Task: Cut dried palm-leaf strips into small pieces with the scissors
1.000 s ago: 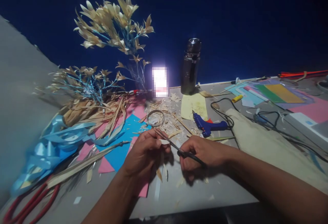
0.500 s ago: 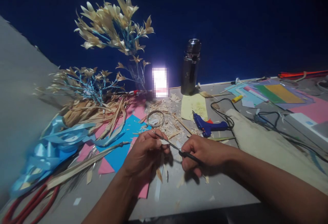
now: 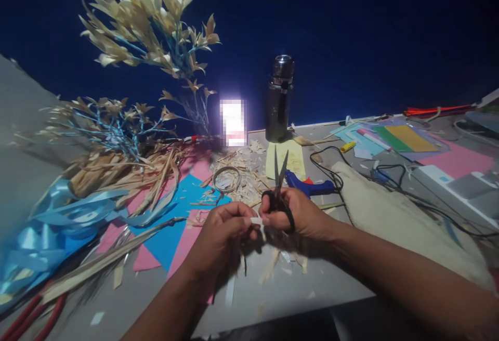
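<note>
My left hand [image 3: 223, 233] pinches a small pale piece of dried husk or leaf [image 3: 256, 221] between thumb and fingertips. Black-handled scissors [image 3: 278, 181] are in my right hand [image 3: 306, 215], with their blades pointing up and slightly apart. My right thumb and fingertip come up to the other end of the pale piece, at or touching it. Below the hands, pale scraps [image 3: 273, 265] lie on the grey table [image 3: 312, 310]. The undersides of both hands are hidden.
Behind the hands are a tape roll [image 3: 214, 181] among shavings, a blue glue gun [image 3: 315, 187], and a dark flask [image 3: 278, 109]. Dried-petal flowers [image 3: 140, 29], blue ribbon [image 3: 58, 226] and red-handled shears [image 3: 35, 315] stand or lie left. A cream cloth [image 3: 405, 216] and black cable lie right.
The scissors have swung from lying across the pale piece to pointing upward, away from it. My right hand has moved in close to the left fingertips. The view has shifted slightly right.
</note>
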The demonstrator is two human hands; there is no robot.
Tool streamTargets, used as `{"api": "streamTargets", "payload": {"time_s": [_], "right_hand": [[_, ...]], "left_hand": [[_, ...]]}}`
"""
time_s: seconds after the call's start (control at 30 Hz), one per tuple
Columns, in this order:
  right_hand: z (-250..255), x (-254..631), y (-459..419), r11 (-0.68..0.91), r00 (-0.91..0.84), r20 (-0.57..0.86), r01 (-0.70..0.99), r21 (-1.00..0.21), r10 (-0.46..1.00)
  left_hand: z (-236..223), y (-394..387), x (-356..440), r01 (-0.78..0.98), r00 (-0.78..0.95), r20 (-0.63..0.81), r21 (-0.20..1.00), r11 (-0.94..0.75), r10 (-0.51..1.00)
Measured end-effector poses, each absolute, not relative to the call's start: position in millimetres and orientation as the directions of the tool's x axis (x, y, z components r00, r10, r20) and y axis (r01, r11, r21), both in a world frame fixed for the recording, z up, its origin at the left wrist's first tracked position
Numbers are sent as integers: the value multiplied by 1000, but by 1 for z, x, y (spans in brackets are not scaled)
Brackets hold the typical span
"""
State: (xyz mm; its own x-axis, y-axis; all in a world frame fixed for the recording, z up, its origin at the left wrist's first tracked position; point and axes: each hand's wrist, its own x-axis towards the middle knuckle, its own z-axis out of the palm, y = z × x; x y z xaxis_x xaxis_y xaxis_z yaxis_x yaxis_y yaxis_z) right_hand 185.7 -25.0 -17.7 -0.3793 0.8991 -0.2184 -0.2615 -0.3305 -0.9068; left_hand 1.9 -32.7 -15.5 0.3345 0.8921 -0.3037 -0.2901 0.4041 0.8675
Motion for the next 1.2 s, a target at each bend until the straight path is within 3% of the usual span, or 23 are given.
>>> {"api": "streamTargets", "payload": {"time_s": [0.2,0.53,0.83,0.97,1.03,1.07,1.1,1.2], "right_hand": [[-13,181,-28,-334,-327,-211,-387,-859,921],[-18,182,-28,-344,-371,-207,-353,-870,905],[-3,190,-29,-221,-428,-95,-257,-941,899],[2,194,-18,-211,-297,-112,-327,-921,948],[4,199,-10,-200,-184,-138,-379,-904,973],[4,202,-5,-198,-139,-155,-398,-896,978],[5,205,-1,-190,-104,-162,-402,-895,981],[5,215,10,-151,-41,-147,-356,-922,988]], "left_hand": [[-11,-32,1,-384,226,-306,845,373,925],[-22,-37,12,-374,364,-301,820,434,882],[-14,-37,11,-421,510,-254,759,497,821],[13,-3,0,-235,518,-252,877,420,817],[29,30,-1,-17,418,-202,973,230,886],[34,49,1,107,336,-107,991,74,936],[37,69,6,212,259,-15,976,-42,966],[29,122,26,269,201,40,959,-94,979]]}}
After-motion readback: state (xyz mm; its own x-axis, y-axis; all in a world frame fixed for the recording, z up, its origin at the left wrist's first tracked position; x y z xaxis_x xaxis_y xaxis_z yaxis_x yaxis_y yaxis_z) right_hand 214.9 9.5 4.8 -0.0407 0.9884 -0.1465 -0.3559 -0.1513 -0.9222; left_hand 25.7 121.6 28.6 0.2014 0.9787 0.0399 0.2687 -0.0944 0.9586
